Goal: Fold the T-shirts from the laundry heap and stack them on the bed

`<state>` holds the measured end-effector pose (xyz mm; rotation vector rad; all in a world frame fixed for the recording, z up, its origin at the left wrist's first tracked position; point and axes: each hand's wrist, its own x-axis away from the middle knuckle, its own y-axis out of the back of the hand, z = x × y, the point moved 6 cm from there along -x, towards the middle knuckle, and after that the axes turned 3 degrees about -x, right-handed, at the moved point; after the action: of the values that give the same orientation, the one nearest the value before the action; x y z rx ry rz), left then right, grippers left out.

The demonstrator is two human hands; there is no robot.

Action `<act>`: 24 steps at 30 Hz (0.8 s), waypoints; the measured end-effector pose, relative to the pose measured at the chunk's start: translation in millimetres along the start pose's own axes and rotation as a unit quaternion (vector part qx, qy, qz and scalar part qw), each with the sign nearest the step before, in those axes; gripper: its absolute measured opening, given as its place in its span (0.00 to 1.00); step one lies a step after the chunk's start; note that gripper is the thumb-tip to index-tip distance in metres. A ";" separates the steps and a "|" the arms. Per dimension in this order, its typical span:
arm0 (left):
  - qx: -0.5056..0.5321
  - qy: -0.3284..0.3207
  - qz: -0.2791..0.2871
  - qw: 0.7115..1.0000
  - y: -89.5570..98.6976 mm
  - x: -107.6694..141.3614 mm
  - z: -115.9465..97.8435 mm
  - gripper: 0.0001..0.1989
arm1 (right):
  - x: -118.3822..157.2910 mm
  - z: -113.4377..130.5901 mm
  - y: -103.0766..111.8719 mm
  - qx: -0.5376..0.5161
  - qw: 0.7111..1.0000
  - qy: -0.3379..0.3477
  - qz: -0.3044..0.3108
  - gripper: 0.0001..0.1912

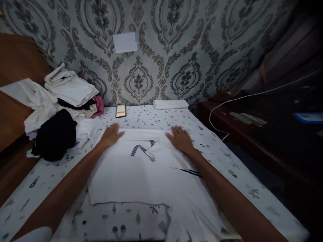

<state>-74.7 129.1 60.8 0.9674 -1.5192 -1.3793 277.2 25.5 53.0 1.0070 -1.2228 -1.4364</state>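
Now, the left hand (110,135) lies flat, thumb out, by the white shirt's (121,174) far left corner; spread on patterned cloth (141,117), it looks light, soft, easily creased, best taken by its edges; dark stripes mid-front; the right hand (181,138), fingers spread, pinches nothing.

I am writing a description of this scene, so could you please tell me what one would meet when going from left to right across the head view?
Black garment → left hand → dark-striped trim of the white garment → right hand → white cable.
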 end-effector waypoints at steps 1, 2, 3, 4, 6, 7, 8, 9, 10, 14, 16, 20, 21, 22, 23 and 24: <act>-0.007 0.010 -0.002 1.000 0.5 3.0 11.2 0.38 | -0.1 -0.5 0.4 0.000 1.000 -0.001 -0.001 0.40; -0.011 0.015 -0.003 1.000 0.9 5.7 18.7 0.38 | 0.0 -0.3 0.7 0.001 1.000 -0.001 -0.003 0.40; -0.013 0.019 -0.003 1.000 1.2 7.9 23.0 0.38 | 0.2 0.1 1.1 0.001 1.000 0.000 -0.005 0.40; -0.014 0.021 -0.004 1.000 1.5 9.5 25.0 0.38 | 0.7 0.7 1.5 0.000 1.000 0.001 -0.007 0.40; -0.015 0.022 -0.005 1.000 1.9 11.1 24.6 0.39 | 2.3 2.2 2.7 -0.004 1.000 0.002 -0.011 0.40; -0.016 0.021 -0.006 1.000 2.0 11.2 23.6 0.39 | 3.1 2.8 3.3 -0.006 1.000 0.002 -0.011 0.40; -0.017 0.021 -0.006 1.000 1.9 11.0 22.9 0.39 | 3.8 3.3 3.8 -0.008 1.000 0.003 -0.010 0.39; -0.019 0.020 -0.008 1.000 1.8 10.5 22.4 0.40 | 4.3 3.6 4.3 -0.009 1.000 0.003 -0.008 0.39; -0.021 0.021 -0.009 1.000 1.5 9.9 22.5 0.40 | 4.5 3.8 4.8 -0.011 1.000 0.004 -0.007 0.39; -0.030 0.024 -0.024 0.999 1.6 9.0 23.7 0.39 | 4.9 4.2 8.1 -0.024 1.000 0.009 -0.011 0.38; -0.030 0.023 -0.043 0.998 4.2 11.5 22.7 0.38 | 8.7 6.1 11.1 -0.028 0.999 0.014 -0.021 0.36; -0.026 0.017 -0.093 0.995 14.7 21.9 16.5 0.36 | 30.4 22.1 16.2 -0.046 0.994 0.093 -0.046 0.34; -0.025 0.011 -0.102 0.994 17.5 24.6 14.0 0.36 | 37.9 27.3 15.5 -0.052 0.990 0.127 -0.036 0.33; -0.023 0.006 -0.108 0.994 19.9 26.9 11.6 0.35 | 45.4 31.3 14.5 -0.057 0.986 0.157 -0.022 0.32; -0.022 0.004 -0.110 0.994 22.1 29.0 9.5 0.34 | 52.6 32.9 13.5 -0.063 0.982 0.176 -0.006 0.32; -0.021 0.004 -0.111 0.994 24.2 30.8 7.6 0.33 | 59.4 31.9 13.4 -0.068 0.981 0.184 0.006 0.31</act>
<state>-92.5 105.2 87.3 1.1401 -1.4030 -1.5543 236.6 -27.0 70.9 1.1084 -0.8489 -1.2369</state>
